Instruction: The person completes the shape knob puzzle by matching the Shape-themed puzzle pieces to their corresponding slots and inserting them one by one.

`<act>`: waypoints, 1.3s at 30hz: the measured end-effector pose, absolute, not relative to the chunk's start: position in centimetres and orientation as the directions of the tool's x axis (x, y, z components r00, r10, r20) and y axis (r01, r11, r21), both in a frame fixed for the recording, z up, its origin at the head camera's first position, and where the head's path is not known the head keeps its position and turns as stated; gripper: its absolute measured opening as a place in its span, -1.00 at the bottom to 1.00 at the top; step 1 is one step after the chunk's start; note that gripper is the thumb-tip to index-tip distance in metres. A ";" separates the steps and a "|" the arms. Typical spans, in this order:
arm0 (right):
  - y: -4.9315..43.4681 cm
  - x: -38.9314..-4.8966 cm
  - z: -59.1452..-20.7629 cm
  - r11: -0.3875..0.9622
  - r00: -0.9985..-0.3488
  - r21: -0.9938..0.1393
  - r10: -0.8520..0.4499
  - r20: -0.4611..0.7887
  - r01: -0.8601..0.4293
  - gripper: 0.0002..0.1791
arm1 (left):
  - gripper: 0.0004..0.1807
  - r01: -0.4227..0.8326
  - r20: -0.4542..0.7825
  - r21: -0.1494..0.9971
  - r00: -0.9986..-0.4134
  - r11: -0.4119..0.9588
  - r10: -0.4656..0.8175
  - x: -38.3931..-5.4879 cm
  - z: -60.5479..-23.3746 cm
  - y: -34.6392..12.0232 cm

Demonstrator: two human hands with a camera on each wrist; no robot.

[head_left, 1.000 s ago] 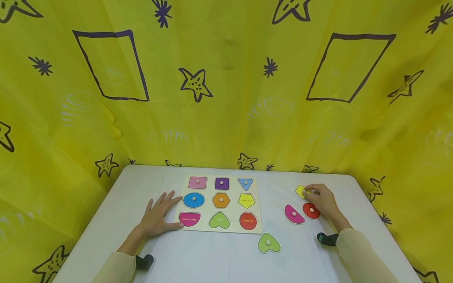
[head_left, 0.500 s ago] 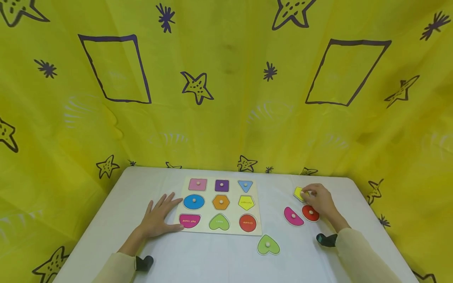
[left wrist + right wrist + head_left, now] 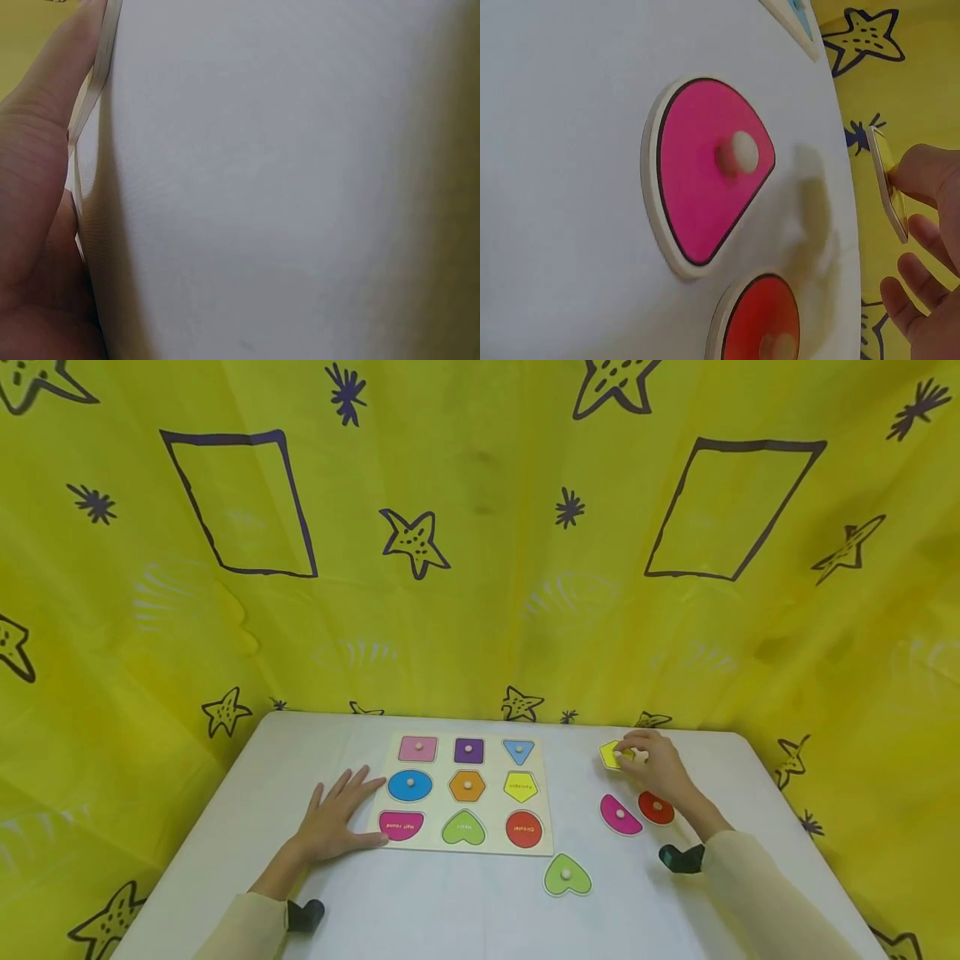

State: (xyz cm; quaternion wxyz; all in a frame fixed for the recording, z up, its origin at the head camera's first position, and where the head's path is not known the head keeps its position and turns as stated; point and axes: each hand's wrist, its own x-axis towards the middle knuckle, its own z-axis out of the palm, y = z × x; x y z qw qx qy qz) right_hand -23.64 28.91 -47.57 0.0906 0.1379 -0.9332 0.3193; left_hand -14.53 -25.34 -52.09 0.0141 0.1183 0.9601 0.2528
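Note:
My right hand [image 3: 658, 767] pinches the knob of a yellow pentagon puzzle piece [image 3: 609, 756]. In the right wrist view that pentagon piece [image 3: 886, 187] hangs tilted, clear of the table. With fingers spread, my left hand [image 3: 330, 827] touches the left edge of a wooden shape puzzle board [image 3: 495, 814], its thumb at the near corner. The board's yellow pentagon recess [image 3: 521, 787] shows its printed label. Half round, heart and circular recesses in the near row show printed labels too. Knobbed pieces fill the other recesses, including an orange hexagon [image 3: 467, 787].
Right of the board lie a magenta half-round piece [image 3: 617, 818] and a red circle piece [image 3: 652, 811], side by side. A green heart piece [image 3: 566, 885] lies near the board's near right corner. A yellow patterned curtain [image 3: 480, 610] rises behind the white table [image 3: 420, 910].
My right hand has picked up the pentagon piece by its knob and carried it leftward, toward the board. My left hand stays at the board's edge.

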 end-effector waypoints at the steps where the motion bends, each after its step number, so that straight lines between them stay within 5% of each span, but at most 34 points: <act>1: 28.6 -23.6 -47.4 0.752 -0.943 -0.576 -0.204 0.261 -0.322 -0.86 | 0.07 0.224 0.038 0.488 -0.971 0.843 0.236 -14.5 -52.1 -25.4; 39: 17.4 -22.9 -49.6 0.650 -0.939 -0.680 -0.283 0.196 -0.338 -0.94 | 0.09 0.200 0.003 0.481 -0.974 0.854 0.226 -14.9 -52.4 -25.5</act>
